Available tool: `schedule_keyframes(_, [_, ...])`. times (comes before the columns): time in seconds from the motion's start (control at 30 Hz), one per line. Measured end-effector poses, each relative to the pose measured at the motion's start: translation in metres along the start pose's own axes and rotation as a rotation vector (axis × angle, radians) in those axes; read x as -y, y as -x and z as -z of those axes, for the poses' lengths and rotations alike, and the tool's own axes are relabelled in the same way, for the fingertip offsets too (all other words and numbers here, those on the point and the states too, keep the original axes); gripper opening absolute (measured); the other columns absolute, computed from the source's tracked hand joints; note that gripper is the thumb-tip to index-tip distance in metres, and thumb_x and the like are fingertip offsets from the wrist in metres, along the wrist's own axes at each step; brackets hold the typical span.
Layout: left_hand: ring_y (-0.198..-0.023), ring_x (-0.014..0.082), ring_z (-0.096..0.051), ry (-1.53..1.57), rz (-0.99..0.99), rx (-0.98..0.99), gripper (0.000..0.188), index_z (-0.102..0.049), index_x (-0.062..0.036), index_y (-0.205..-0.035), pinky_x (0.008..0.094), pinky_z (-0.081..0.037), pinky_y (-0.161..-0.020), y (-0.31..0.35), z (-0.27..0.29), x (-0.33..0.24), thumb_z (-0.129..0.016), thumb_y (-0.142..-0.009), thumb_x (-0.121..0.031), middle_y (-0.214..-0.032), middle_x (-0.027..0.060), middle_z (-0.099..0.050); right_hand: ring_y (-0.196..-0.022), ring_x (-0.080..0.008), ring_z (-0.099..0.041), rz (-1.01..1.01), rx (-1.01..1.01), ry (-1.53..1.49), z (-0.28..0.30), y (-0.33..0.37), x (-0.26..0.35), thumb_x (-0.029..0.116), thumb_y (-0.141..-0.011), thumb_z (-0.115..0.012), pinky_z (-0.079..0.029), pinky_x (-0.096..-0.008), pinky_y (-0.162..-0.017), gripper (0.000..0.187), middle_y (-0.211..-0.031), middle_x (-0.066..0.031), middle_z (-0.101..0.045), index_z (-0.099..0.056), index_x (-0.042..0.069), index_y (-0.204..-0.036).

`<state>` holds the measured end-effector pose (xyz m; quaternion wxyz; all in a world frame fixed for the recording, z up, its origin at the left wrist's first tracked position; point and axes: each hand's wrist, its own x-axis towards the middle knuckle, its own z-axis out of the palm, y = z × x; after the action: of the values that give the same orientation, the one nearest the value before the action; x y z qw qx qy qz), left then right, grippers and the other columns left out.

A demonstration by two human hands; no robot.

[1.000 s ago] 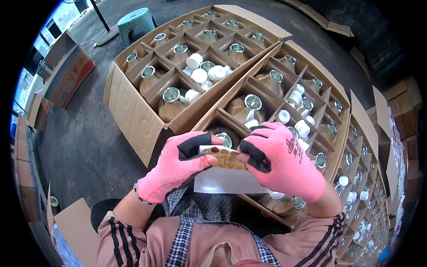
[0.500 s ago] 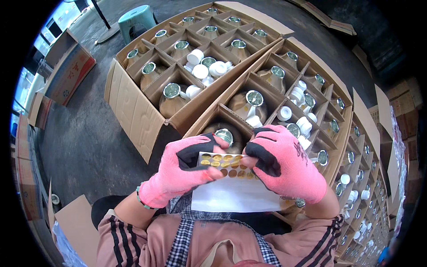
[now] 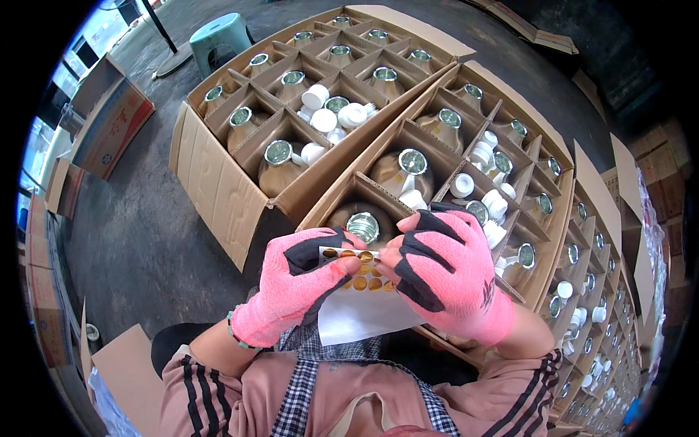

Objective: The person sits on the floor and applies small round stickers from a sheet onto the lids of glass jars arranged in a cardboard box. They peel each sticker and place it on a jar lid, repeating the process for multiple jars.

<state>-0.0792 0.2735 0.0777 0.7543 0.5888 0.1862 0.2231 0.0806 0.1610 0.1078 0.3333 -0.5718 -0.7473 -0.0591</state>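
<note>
A white sheet of round gold stickers [image 3: 370,282] is held up in front of my chest, its lower part blank and hanging. My left hand [image 3: 297,280], in a pink glove with black patches and bare fingertips, pinches the sheet's upper left. From the right, my right hand [image 3: 455,269], gloved alike, closes its fingers over the sheet's right part and hides many of the stickers. Just beyond the sheet, a silvery-necked glass flask [image 3: 362,228], like a vacuum flask liner, stands in the nearest compartment of a carton.
Two divided cartons, the left carton [image 3: 218,191] and the middle carton [image 3: 331,195], hold glass flasks and white plastic caps [image 3: 324,120]. More filled cartons [image 3: 619,291] run along the right. A teal stool [image 3: 218,36] and a printed box [image 3: 116,131] stand on the dark floor.
My right hand has moved left and further over the sticker sheet, its fingers now close to my left thumb. The sheet's right side has drawn in under it.
</note>
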Motion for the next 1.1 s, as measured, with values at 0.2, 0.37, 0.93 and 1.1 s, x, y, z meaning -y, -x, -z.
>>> schedule_keyframes(0.2, [-0.079,0.0103,-0.053,0.040,0.064,-0.010,0.014,-0.060,0.0047,-0.086,0.0227,-0.043,-0.070,-0.002,0.000,0.001,-0.061,-0.074,-0.003,-0.086,0.0079,-0.059,-0.086,-0.0250,-0.054,-0.009,-0.009,0.028,-0.004,0.000,0.000,0.006,-0.054,-0.064,-0.040,-0.0363,-0.073,0.027,-0.085,-0.0049,-0.057,-0.057,0.008,-0.080])
schedule_keyframes(0.37, [-0.081,0.0104,-0.052,-0.021,0.030,-0.049,0.014,-0.059,0.0038,-0.086,0.0231,-0.043,-0.072,-0.016,0.004,0.016,-0.061,-0.074,-0.002,-0.088,0.0072,-0.059,-0.090,-0.0260,-0.054,-0.102,-0.061,-0.128,0.000,0.003,-0.014,0.001,-0.053,-0.063,-0.040,-0.0365,-0.077,0.024,-0.090,-0.0064,-0.058,-0.054,0.007,-0.074])
schedule_keyframes(0.93, [-0.082,0.0199,-0.055,-0.106,-0.089,-0.033,0.015,-0.059,0.0021,-0.079,0.0294,-0.043,-0.075,-0.059,0.050,0.083,-0.064,-0.068,-0.006,-0.084,0.0135,-0.060,-0.114,-0.0350,-0.035,-0.978,0.263,0.774,0.055,0.076,-0.348,0.027,-0.066,-0.065,-0.031,-0.0448,-0.093,0.020,-0.123,-0.0085,-0.042,-0.064,0.018,-0.084])
schedule_keyframes(1.1, [-0.079,0.0195,-0.055,-0.148,-0.039,-0.040,0.018,-0.058,0.0025,-0.078,0.0287,-0.043,-0.072,-0.061,0.046,0.078,-0.065,-0.068,-0.011,-0.082,0.0133,-0.059,-0.120,-0.0357,-0.027,-0.972,0.584,0.868,0.043,0.061,-0.368,0.024,-0.067,-0.065,-0.028,-0.0464,-0.096,0.026,-0.127,-0.0086,-0.037,-0.062,0.015,-0.092])
